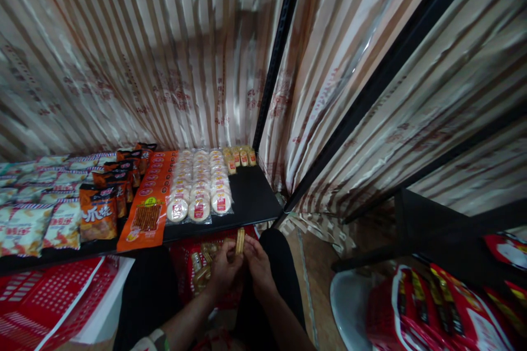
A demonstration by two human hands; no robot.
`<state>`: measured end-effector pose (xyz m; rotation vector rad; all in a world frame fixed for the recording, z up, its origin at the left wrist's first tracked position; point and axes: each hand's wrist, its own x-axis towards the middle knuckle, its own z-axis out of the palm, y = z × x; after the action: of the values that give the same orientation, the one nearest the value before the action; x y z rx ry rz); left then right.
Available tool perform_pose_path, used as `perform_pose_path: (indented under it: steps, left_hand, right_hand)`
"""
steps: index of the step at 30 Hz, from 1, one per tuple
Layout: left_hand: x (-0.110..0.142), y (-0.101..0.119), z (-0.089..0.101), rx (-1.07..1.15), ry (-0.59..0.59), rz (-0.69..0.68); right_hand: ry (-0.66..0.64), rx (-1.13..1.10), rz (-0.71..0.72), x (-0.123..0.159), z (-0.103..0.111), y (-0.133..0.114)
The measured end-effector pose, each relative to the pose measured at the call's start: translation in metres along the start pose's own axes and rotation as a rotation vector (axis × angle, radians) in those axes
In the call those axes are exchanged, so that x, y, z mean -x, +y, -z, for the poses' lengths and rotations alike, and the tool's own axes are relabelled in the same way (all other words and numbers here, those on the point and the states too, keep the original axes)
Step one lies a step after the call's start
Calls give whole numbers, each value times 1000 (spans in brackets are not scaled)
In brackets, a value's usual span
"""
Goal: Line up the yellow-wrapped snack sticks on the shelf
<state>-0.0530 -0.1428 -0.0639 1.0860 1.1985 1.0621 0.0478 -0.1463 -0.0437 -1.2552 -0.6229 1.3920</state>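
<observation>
Between my left hand (pixel 224 267) and my right hand (pixel 256 263) stands a small wrapped biscuit pack (pixel 240 241), upright, with fingers of both hands closed on its sides. Below them, between my knees, a red basket (pixel 185 263) holds more small wrapped packs (pixel 201 273). Similar yellowish packs (pixel 244 157) sit at the back right corner of the black shelf (pixel 255 192). Left of those, round white crackers (pixel 199 209) in clear wrappers lie in three rows.
Farther left on the shelf are an orange pretzel-stick bag (pixel 144 208), dark orange snack bags (pixel 99 213) and pale snack bags (pixel 61 224). Black posts (pixel 278 60) frame the shelf before a striped curtain (pixel 185 66). Another red basket (pixel 53 296) lies lower left; red packets (pixel 448 296) fill one at right.
</observation>
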Motion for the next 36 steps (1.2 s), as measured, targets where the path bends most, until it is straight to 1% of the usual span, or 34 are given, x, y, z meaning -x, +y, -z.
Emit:
perform_pose_path:
  steps: [7,9,12,15,18,20,22,26,29,32,36]
  left_hand:
    - [-3,-7,0,95,7,15]
    - [-3,-6,0,139,27,49]
    - [-1,-3,-1,233,49,128]
    - [3,-2,-1,293,73,178]
    - [5,0,0,297,108,209]
    - [6,2,0,313,109,225]
    - [6,6,0,329,97,233]
    - [3,9,1,298,113,238]
    - [0,8,2,286,124,277]
    - [-2,6,2,328,112,285]
    - [-5,10,3,347,85,294]
  right_hand:
    - [72,116,80,-3,1,5]
    - [97,154,107,-6,2,8]
    - [113,192,106,-8,4,13]
    - [110,175,85,-9,5,15]
    - [105,121,65,-8,3,14]
    - [109,101,57,-7,2,12]
    - [124,98,61,-6,0,10]
    - [122,120,93,-5,-1,5]
    - [109,155,97,-6,2,4]
    - [115,213,113,-9,6,5]
    - [160,393,222,-13,12,7]
